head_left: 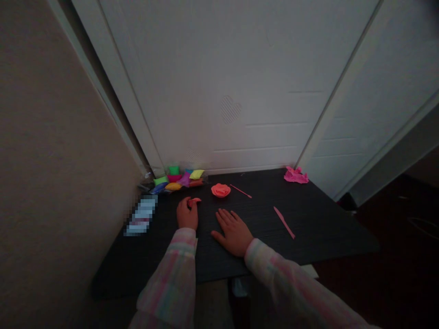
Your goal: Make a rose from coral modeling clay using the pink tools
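Observation:
My left hand (187, 214) is at the left of the dark table, its fingers and thumb closed around a small lump of orange-red modelling clay (195, 201). Part of that lump is hidden by the fingers. Palm down on the tabletop lies my right hand (233, 232), fingers stretched out and holding nothing. Just beyond it sits an orange clay flower (220, 190) with layered, ruffled petals. A thin pink modelling stick (241, 191) rests right of the flower. Farther right, a pink plastic clay knife (284, 223) lies at a slant, apart from my right hand.
Clear bags of colourful clay packets (178, 179) lie at the table's back left. In front of them is a blurred pale-blue item (141, 217). Crumpled pink material (296, 175) sits at the back right corner. A white panelled door (219, 82) stands behind the black table (329, 233).

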The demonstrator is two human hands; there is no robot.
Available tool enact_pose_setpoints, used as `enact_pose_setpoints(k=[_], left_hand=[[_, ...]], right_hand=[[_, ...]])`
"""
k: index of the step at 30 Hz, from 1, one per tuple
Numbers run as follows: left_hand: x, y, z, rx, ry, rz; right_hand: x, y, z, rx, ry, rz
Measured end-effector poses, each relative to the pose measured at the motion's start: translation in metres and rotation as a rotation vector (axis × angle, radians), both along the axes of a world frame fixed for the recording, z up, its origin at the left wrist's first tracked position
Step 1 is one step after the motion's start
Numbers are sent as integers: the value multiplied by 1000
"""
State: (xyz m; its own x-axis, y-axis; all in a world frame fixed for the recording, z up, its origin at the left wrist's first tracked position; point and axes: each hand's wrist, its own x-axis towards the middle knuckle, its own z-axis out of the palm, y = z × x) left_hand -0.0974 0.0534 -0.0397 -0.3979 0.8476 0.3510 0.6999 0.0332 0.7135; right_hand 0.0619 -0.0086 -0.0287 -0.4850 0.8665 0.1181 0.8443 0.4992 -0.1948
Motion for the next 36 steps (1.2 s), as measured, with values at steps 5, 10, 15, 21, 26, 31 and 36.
enact_pose_setpoints(k=[5,10,15,21,26,31,36], left_hand=[[2,1,0,3,-2,-12],[3,2,-1,-3,10,-14],[2,1,0,5,16,-16],[-2,4,-2,8,-11,-11],[-2,4,-2,-11,-34,-7],[0,3,0,-16,-33,14],[0,1,0,-33,-9,2]], right_hand=[[52,12,-3,-5,-80,-241],[40,11,-4,-16,-67,-217],[-15,-1,-1,12,16,0],[-13,0,2,14,37,-6],[46,8,0,-13,-37,-233],[68,12,-1,12,-73,-322],[17,4,-3,22,10,-143]])
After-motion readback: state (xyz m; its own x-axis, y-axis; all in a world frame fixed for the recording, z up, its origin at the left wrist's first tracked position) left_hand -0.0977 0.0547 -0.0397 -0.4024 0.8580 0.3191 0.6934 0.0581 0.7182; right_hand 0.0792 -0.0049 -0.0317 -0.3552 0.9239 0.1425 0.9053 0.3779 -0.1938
